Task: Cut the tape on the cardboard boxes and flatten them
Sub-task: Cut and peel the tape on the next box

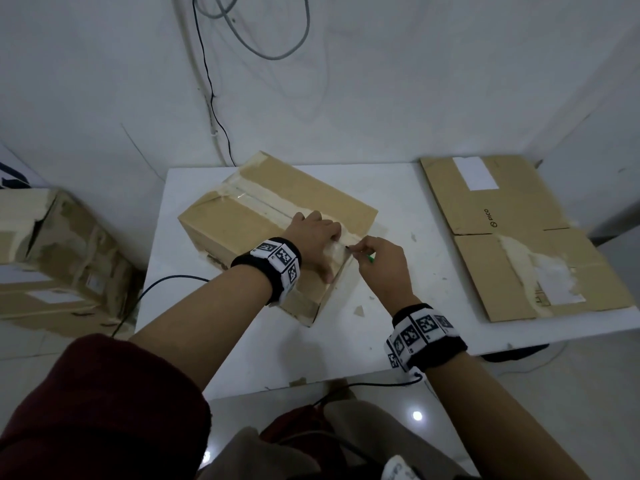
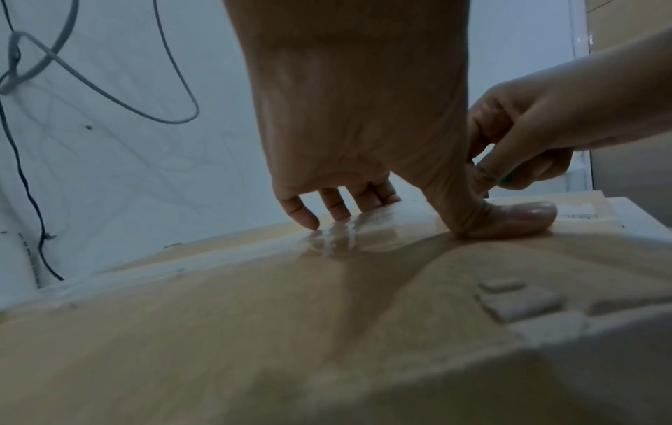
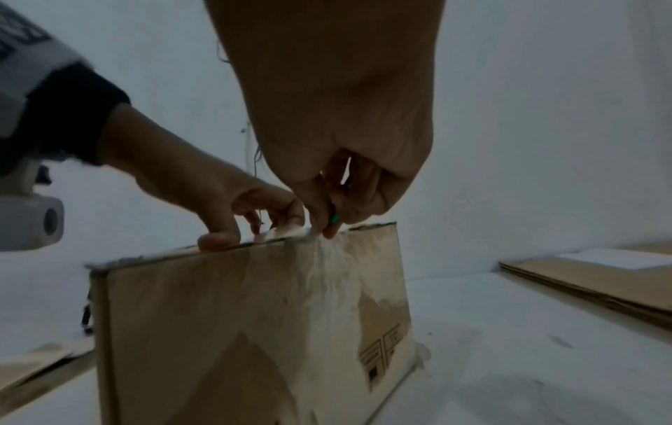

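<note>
Head view: sealed cardboard box [image 1: 277, 220] at frame centre on white table [image 1: 398, 209], flaps closed, contents not visible, clear tape [image 1: 263, 202] along top seam. Left hand [image 1: 317, 239] flat on box top near its right end, fingers spread, pressing. Right hand [image 1: 381, 263] just right of it at box corner, fingers pinched round small green-handled cutter [image 1: 370, 258], dark tip at tape edge. Flattened boxes [image 1: 512, 244] at right of frame on table; worn closed box [image 1: 59, 258] at left, off table.

Left wrist view: left hand [image 2: 349, 120] w/ fingertips & thumb [image 2: 509, 218] down on glossy taped top; right hand [image 2: 527, 138] at right, curled on green tool.

Right wrist view: right hand [image 3: 345, 149] at top centre, gripping green cutter [image 3: 332, 217] at box's [image 3: 254, 330] upper edge; left hand [image 3: 218, 195] resting on same edge, fingers loose; flattened boxes [image 3: 600, 276] at right
</note>
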Motion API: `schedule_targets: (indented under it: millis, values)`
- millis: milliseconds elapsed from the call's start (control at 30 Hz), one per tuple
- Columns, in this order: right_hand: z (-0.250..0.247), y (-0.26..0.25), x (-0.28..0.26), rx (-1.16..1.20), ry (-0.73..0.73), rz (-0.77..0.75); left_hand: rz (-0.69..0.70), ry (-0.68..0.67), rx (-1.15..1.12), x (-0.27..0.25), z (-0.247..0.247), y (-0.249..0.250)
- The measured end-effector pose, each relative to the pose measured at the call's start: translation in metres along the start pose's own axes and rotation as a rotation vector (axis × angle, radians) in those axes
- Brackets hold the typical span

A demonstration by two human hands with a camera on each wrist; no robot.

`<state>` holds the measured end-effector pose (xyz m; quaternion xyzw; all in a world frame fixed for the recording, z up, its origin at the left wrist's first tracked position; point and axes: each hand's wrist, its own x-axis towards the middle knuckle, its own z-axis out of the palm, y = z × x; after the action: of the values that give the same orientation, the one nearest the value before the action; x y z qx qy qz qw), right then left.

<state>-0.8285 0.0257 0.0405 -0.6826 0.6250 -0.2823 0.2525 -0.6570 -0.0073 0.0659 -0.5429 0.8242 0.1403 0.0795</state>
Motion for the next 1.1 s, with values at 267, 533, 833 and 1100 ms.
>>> schedule_targets:
  millis: [267,533,833,1100]
  values:
    - [0.001,0.011,-0.009,0.142,0.053,0.054,-0.023,0.027,-0.100,0.000,0.004,-0.001]
    - [0.000,0.009,-0.013,0.394,-0.080,0.204,-0.014,0.038,-0.100,-0.002,0.006,-0.002]
    - [-0.008,0.022,-0.023,0.519,-0.008,0.257,0.046,-0.045,-0.058,-0.008,-0.008,-0.001]
    - [-0.004,0.017,-0.031,0.556,-0.013,0.220,0.094,-0.180,0.206,-0.022,-0.022,-0.021]
